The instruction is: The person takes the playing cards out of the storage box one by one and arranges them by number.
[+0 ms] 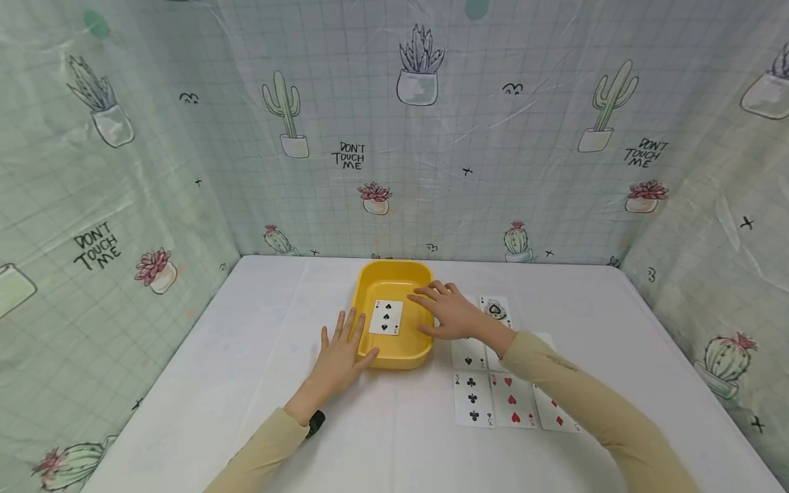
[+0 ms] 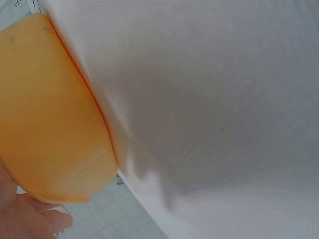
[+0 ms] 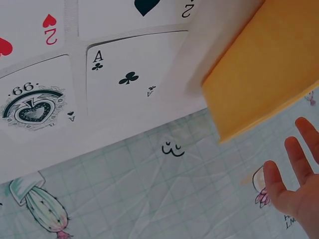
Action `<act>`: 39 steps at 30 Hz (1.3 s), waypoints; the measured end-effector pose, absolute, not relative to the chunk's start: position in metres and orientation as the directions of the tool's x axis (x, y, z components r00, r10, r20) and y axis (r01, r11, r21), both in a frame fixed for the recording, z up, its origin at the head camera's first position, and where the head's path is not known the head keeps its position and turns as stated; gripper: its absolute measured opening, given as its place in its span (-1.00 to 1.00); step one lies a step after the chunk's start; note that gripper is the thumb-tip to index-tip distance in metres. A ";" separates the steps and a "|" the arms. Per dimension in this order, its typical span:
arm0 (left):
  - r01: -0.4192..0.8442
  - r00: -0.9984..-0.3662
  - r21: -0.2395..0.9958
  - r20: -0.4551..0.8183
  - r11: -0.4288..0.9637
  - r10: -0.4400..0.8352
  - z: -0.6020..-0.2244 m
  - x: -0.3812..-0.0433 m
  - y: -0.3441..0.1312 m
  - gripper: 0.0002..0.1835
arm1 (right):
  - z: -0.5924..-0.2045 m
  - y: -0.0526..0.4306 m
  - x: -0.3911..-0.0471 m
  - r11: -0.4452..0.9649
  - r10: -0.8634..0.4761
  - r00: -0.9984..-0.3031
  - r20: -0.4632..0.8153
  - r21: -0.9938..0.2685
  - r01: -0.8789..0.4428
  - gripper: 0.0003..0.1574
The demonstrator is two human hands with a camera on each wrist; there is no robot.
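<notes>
A yellow tray (image 1: 401,359) with rounded corners sits near the back of the white table. Inside it lies one playing card, the three of spades (image 1: 385,318), face up. My left hand (image 1: 339,356) is at the tray's left rim, its fingers spread and straight, the thumb by the near left corner. Over the right rim hovers my right hand (image 1: 448,313), fingers loosely extended and holding nothing. In the left wrist view, fingers (image 2: 20,214) overlap the edge of the tray's wall. The right wrist view shows that hand's fingers (image 3: 301,162) apart from the tray.
Face-up cards lie in rows right of the tray, partly behind my right sleeve (image 1: 573,383): a three of clubs (image 1: 473,398), three of hearts (image 1: 513,400), ace of spades (image 1: 495,309). An ace of clubs (image 3: 129,77) shows too. A patterned cloth (image 1: 468,137) walls the table's back and sides.
</notes>
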State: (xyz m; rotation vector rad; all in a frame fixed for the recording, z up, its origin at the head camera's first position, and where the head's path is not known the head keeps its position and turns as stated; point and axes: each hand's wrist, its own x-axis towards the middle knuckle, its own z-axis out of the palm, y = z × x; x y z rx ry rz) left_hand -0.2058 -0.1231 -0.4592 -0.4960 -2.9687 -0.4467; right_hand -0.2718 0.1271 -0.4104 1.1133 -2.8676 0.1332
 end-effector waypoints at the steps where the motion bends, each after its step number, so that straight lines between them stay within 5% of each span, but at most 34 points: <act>1: 0.332 -0.942 0.267 0.143 0.905 0.303 -0.459 -0.206 -0.123 -0.21 | -0.411 0.125 -0.273 0.737 -0.669 -0.738 0.086 -0.051 -0.674 -0.21; 25: 0.326 -0.945 0.288 0.136 0.900 0.299 -0.457 -0.204 -0.122 -0.21 | -0.444 0.078 -0.300 0.724 -0.674 -0.733 -0.096 0.116 -0.680 -0.14; 39: 0.328 -0.944 0.306 0.135 0.894 0.300 -0.459 -0.204 -0.123 -0.21 | -0.443 0.060 -0.306 0.788 -0.595 -0.769 -0.233 0.016 -0.615 0.00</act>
